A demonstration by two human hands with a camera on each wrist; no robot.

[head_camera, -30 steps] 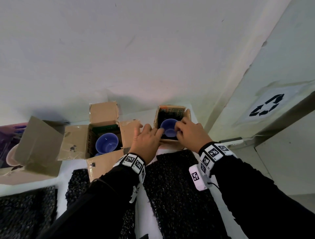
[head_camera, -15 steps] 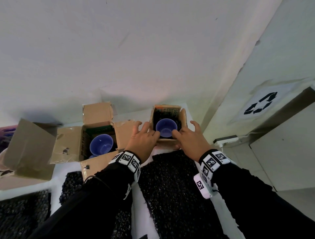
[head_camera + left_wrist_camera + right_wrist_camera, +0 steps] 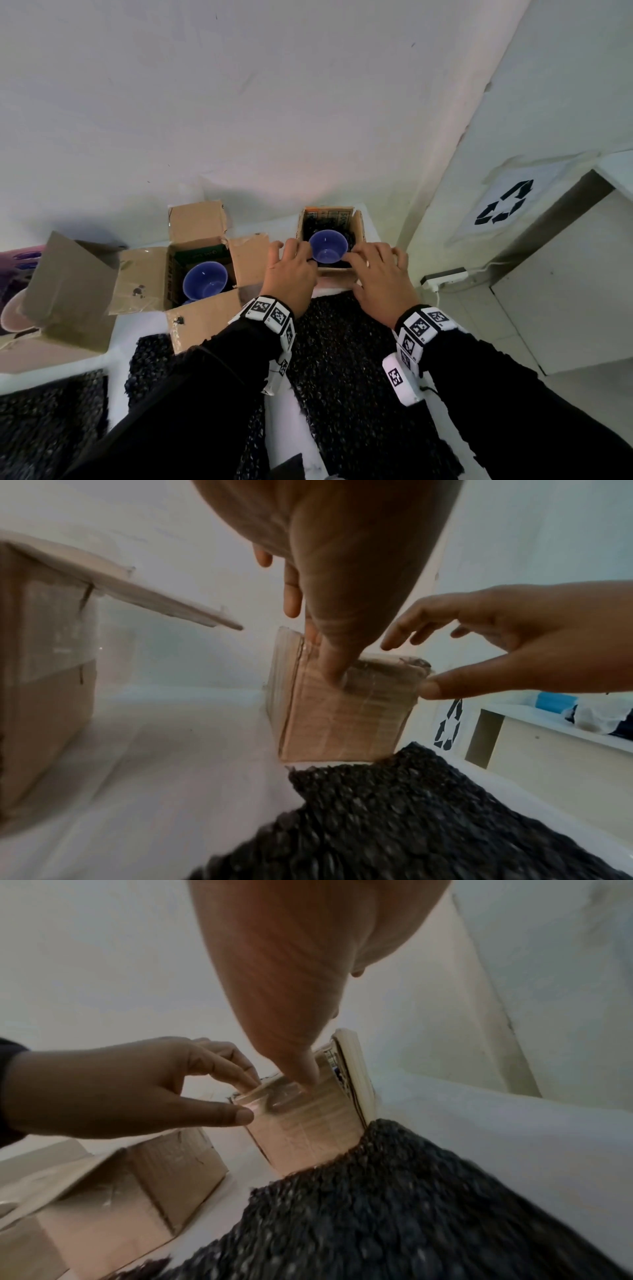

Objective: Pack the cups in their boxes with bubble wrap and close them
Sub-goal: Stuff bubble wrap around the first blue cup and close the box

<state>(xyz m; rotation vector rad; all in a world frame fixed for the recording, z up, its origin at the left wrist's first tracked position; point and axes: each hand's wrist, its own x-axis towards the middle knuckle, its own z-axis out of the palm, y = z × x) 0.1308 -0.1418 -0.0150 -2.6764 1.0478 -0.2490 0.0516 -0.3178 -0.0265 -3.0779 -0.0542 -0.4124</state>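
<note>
Cardboard and black bubble wrap cover a white tabletop [image 3: 144, 325] set against a plain white wall. At the far left, a large brown cardboard box [image 3: 68, 291] has a stiff flap raised, and a pale pink rounded dish [image 3: 15, 313] shows beside it. Next to the right stands a square corrugated cardboard box [image 3: 202, 270] with all four flaps splayed outward; a smooth, glossy blue ceramic cup [image 3: 205, 285] sits upright inside it. In front, knobbly sheets of black bubble wrap [image 3: 352, 377] lie flat on the table.

The left hand [image 3: 291, 274] reaches forward in a black sleeve with a checkered marker band at the wrist. Its fingers curl over the near left rim of a smaller tan cardboard box [image 3: 337, 274], and its thumb presses the box's front wall, so the hand pinches that edge. Inside this box, a second round blue ceramic cup [image 3: 328, 250] rests upright, cushioned by crinkled black bubble wrap lining [image 3: 318, 224] around it. The right hand [image 3: 380, 277] mirrors the left: fingers are bent over the near right rim and the thumb lies against the front corner, holding the box. The box's flaps stand upright and open.

To the right, a white power strip [image 3: 443, 277] lies on the floor beside a white cabinet [image 3: 565, 291], and a paper sign with a black recycling symbol [image 3: 503, 209] is stuck to the wall.
</note>
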